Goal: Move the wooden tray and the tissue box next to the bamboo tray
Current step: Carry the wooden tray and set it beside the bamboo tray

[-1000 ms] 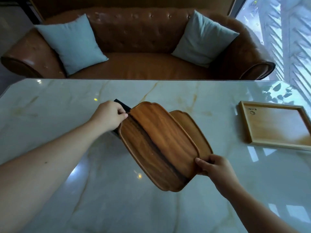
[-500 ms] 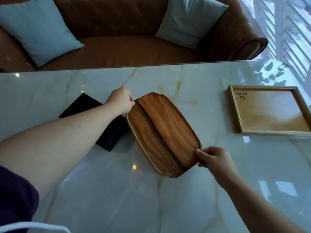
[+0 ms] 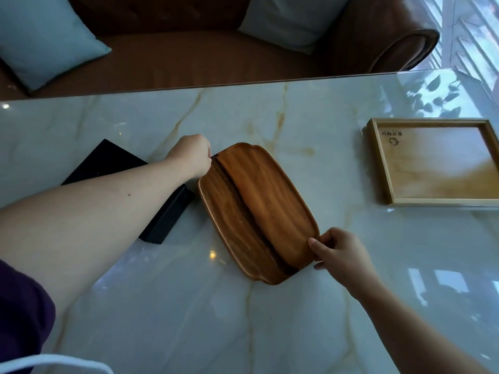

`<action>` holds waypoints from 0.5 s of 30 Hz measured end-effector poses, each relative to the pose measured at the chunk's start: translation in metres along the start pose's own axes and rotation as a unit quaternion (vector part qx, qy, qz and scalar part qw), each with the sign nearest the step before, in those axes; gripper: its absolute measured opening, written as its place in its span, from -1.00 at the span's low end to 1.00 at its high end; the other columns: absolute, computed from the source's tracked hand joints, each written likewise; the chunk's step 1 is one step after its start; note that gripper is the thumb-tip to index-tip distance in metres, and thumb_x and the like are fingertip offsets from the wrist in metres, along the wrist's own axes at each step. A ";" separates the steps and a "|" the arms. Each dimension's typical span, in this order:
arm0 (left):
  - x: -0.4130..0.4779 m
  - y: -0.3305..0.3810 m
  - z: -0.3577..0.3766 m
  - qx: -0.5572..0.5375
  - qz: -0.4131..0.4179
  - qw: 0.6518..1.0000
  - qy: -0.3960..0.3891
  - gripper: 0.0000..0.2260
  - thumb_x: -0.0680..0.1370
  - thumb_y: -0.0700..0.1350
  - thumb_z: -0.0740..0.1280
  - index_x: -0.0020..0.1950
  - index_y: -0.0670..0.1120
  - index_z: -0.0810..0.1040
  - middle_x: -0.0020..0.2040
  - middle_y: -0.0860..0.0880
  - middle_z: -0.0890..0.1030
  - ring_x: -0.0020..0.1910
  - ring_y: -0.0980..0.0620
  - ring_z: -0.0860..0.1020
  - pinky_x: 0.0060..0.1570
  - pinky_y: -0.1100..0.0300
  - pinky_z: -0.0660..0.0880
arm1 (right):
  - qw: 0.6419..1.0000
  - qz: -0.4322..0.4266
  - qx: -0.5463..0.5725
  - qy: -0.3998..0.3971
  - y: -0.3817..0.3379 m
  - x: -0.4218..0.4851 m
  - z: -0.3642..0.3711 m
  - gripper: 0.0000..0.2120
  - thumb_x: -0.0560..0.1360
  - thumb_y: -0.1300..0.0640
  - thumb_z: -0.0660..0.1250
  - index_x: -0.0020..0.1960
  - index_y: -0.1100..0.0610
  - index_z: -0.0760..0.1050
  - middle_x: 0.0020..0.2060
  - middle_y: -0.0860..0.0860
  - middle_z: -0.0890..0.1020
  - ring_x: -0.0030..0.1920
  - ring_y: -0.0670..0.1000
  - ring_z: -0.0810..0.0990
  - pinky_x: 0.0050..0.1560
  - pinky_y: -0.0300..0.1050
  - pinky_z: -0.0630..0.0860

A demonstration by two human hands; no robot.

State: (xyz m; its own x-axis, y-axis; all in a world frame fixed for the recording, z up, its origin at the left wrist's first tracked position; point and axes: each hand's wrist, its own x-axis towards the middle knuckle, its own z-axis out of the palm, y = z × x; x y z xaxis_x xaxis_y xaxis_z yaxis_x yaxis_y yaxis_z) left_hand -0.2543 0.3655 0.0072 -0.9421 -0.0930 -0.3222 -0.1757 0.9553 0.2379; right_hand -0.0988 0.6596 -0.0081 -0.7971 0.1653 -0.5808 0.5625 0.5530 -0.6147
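A dark brown wooden tray with a scalloped rim lies at an angle in the middle of the marble table. My left hand grips its far end and my right hand grips its near right corner. A black tissue box lies flat just left of the tray, partly under my left forearm. The pale rectangular bamboo tray rests at the right side of the table, well apart from the wooden tray.
The marble table runs to a far edge with a brown leather sofa and light blue cushions behind it. A window with slats is at the upper right. A white cord crosses the bottom left corner.
The wooden tray was tilted up off the table a second ago and has come down flat. It now sits to the right of the black tissue box, which has come into view.
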 end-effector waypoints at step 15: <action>0.008 -0.004 0.010 0.007 0.021 1.000 -0.021 -0.91 0.50 -0.17 0.31 -0.11 -0.12 0.61 -0.01 -0.17 0.65 -0.08 -0.12 0.55 -0.15 0.12 0.43 | 0.989 -0.057 -0.137 -0.012 0.009 0.006 -0.005 -0.78 0.50 -0.01 0.39 -0.25 0.06 0.47 -0.36 0.06 0.67 -0.34 0.06 0.68 -0.20 0.06 0.64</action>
State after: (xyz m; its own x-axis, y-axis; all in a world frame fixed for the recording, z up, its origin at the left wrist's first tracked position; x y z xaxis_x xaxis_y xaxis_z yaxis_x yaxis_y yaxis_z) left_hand -0.2584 0.3637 -0.0061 -0.9360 -0.0408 -0.3497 -0.1314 0.9619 0.2396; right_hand -0.0993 0.6695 -0.0145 -0.8450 0.0713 -0.5300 0.3852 0.7685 -0.5109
